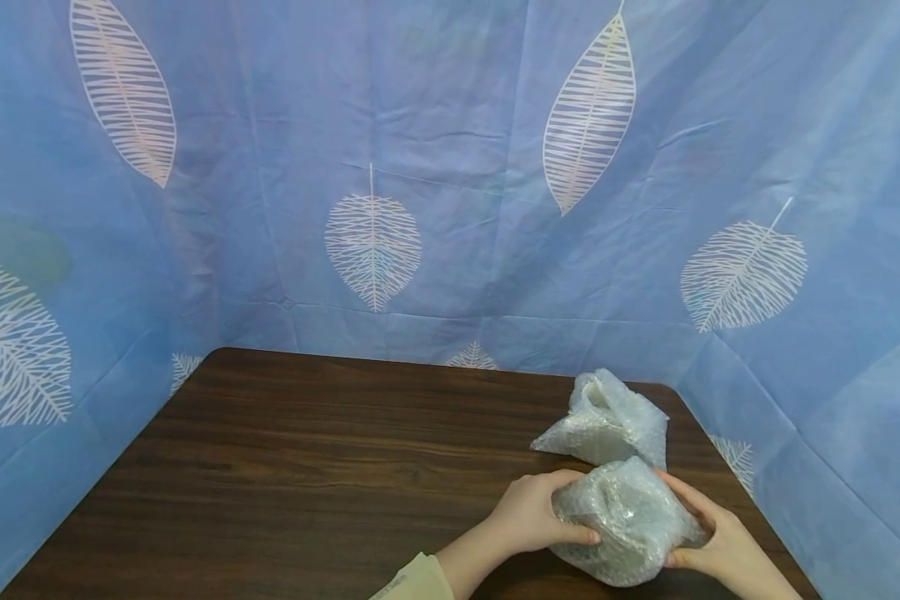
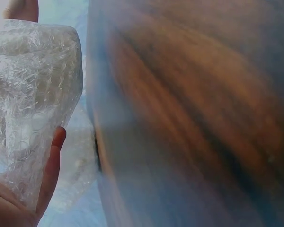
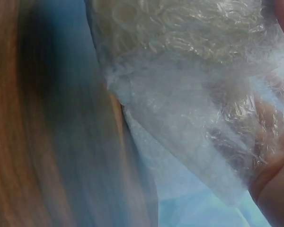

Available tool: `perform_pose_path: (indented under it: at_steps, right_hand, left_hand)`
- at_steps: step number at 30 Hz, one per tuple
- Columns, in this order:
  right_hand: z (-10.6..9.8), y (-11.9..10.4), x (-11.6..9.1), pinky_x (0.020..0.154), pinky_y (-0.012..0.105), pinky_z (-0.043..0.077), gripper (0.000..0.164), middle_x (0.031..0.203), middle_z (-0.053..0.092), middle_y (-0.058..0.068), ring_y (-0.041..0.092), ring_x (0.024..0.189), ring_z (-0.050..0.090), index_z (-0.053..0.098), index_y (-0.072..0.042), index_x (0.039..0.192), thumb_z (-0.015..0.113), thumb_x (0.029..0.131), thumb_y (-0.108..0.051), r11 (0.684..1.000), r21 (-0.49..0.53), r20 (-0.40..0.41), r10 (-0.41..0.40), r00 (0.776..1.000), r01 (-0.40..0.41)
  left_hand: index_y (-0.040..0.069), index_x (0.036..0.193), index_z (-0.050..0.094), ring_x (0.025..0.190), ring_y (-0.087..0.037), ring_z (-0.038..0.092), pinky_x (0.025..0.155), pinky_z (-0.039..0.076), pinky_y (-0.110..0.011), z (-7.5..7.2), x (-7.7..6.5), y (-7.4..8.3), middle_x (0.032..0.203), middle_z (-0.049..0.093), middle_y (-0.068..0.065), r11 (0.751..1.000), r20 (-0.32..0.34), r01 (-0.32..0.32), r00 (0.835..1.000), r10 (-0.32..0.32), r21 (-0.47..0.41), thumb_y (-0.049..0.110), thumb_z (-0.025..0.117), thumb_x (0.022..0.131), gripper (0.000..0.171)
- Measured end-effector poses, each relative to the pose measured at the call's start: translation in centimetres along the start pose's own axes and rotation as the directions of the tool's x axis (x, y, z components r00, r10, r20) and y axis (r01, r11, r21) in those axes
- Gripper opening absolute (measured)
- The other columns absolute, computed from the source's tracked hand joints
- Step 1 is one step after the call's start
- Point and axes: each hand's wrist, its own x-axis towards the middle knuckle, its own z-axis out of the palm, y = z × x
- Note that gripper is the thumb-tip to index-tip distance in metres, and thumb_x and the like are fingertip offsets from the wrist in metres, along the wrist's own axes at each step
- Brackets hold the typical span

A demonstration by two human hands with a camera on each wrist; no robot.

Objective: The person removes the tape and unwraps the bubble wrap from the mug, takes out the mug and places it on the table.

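Observation:
A bundle of clear bubble wrap (image 1: 624, 518) is between my two hands over the table's front right part. The left hand (image 1: 532, 510) grips its left side, thumb across the front. On the other side the right hand (image 1: 720, 537) holds it, with the thumb low and fingers behind. The left wrist view shows the bundle (image 2: 38, 71) widening to a rounded end; whatever is inside is hidden by the wrap. In the right wrist view a loose flap of wrap (image 3: 180, 123) tapers toward the palm.
Just behind stands a second bubble-wrapped bundle (image 1: 618, 425), a pale rounded opening showing at its top. The dark wood table (image 1: 307, 467) extends to the left. Blue cloth (image 1: 450, 167) with white leaf prints hangs around the back and sides.

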Motion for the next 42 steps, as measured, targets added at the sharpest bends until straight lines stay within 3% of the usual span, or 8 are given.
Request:
perform_pose_path:
  at_steps: [4, 9, 12, 16, 23, 32, 37, 42]
  right_hand:
    - [-0.1, -0.6, 0.1, 0.072, 0.029, 0.051, 0.089, 0.126, 0.032, -0.035, -0.010, 0.106, 0.044, 0.029, -0.020, 0.152, 0.080, 0.079, -0.014, 0.999, -0.008, -0.013, -0.032, 0.999, 0.031]
    - [-0.1, -1.2, 0.2, 0.075, 0.032, 0.050, 0.089, 0.132, 0.030, -0.032, -0.015, 0.109, 0.037, 0.029, -0.021, 0.152, 0.080, 0.079, -0.014, 0.997, -0.048, -0.024, -0.063, 0.998, 0.061]
    - [0.1, -1.5, 0.2, 0.076, 0.032, 0.050, 0.089, 0.133, 0.029, -0.033, -0.011, 0.111, 0.038, 0.029, -0.020, 0.152, 0.079, 0.079, -0.013, 0.996, -0.050, -0.029, -0.069, 0.997, 0.067]
    - [0.4, -1.8, 0.6, 0.076, 0.033, 0.050, 0.090, 0.134, 0.028, -0.031, 0.006, 0.117, 0.045, 0.029, -0.020, 0.152, 0.080, 0.079, -0.012, 0.996, -0.056, -0.041, -0.078, 0.996, 0.076]
    - [1.0, -2.2, 1.1, 0.076, 0.026, 0.048, 0.093, 0.133, 0.032, -0.031, -0.010, 0.110, 0.042, 0.033, -0.018, 0.151, 0.083, 0.074, -0.010, 0.990, -0.062, -0.064, -0.133, 0.989, 0.129]
    - [2.1, -3.3, 2.3, 0.078, 0.026, 0.048, 0.096, 0.138, 0.035, -0.025, -0.007, 0.113, 0.042, 0.034, -0.016, 0.150, 0.085, 0.069, -0.007, 0.969, -0.045, -0.077, -0.245, 0.966, 0.243]
    - [2.5, -3.8, 3.1, 0.080, 0.026, 0.049, 0.096, 0.138, 0.038, -0.024, -0.002, 0.113, 0.047, 0.035, -0.012, 0.150, 0.085, 0.068, -0.004, 0.958, 0.025, -0.070, -0.284, 0.956, 0.286]
    - [3.2, -4.3, 3.9, 0.083, 0.026, 0.048, 0.097, 0.144, 0.037, -0.012, -0.003, 0.117, 0.044, 0.034, -0.012, 0.150, 0.084, 0.068, -0.001, 0.943, 0.053, -0.056, -0.324, 0.944, 0.327]
  left_hand:
    - [0.029, 0.133, 0.056, 0.110, -0.007, 0.056, 0.084, 0.049, -0.030, -0.5, -0.1, 0.2, 0.126, 0.057, 0.016, 1.000, -0.007, 0.000, 1.000, 0.000, -0.001, 0.047, 0.080, 0.074, 0.066]
    - [0.030, 0.133, 0.056, 0.110, -0.007, 0.056, 0.084, 0.050, -0.031, -1.1, -0.2, 0.3, 0.126, 0.057, 0.016, 1.000, -0.017, -0.004, 1.000, 0.004, 0.004, 0.048, 0.080, 0.074, 0.066]
    - [0.030, 0.133, 0.056, 0.111, -0.008, 0.056, 0.085, 0.050, -0.032, -1.4, -0.4, 0.3, 0.126, 0.056, 0.016, 1.000, -0.022, -0.007, 1.000, 0.008, 0.005, 0.049, 0.080, 0.074, 0.067]
    - [0.029, 0.134, 0.056, 0.112, -0.008, 0.055, 0.086, 0.049, -0.032, -1.8, -0.6, 0.2, 0.127, 0.056, 0.015, 1.000, -0.031, -0.015, 0.999, 0.015, 0.010, 0.050, 0.080, 0.074, 0.068]
    - [0.028, 0.133, 0.057, 0.110, -0.007, 0.056, 0.086, 0.049, -0.030, -2.5, -1.0, -0.2, 0.126, 0.058, 0.014, 1.000, -0.054, -0.024, 0.998, 0.025, 0.016, 0.051, 0.080, 0.073, 0.068]
    - [0.026, 0.136, 0.055, 0.116, -0.013, 0.054, 0.090, 0.048, -0.037, -3.9, -1.5, -0.8, 0.130, 0.055, 0.010, 0.999, -0.054, 0.032, 0.998, -0.033, -0.016, 0.053, 0.079, 0.073, 0.072]
    - [0.026, 0.136, 0.055, 0.118, -0.015, 0.053, 0.090, 0.048, -0.039, -5.0, -1.9, -1.1, 0.132, 0.054, 0.009, 0.999, -0.064, 0.044, 0.997, -0.045, -0.009, 0.055, 0.078, 0.072, 0.074]
    - [0.026, 0.134, 0.057, 0.112, -0.013, 0.057, 0.087, 0.049, -0.036, -6.2, -2.4, -1.2, 0.127, 0.058, 0.009, 0.999, -0.086, 0.045, 0.995, -0.045, -0.006, 0.053, 0.080, 0.072, 0.072]
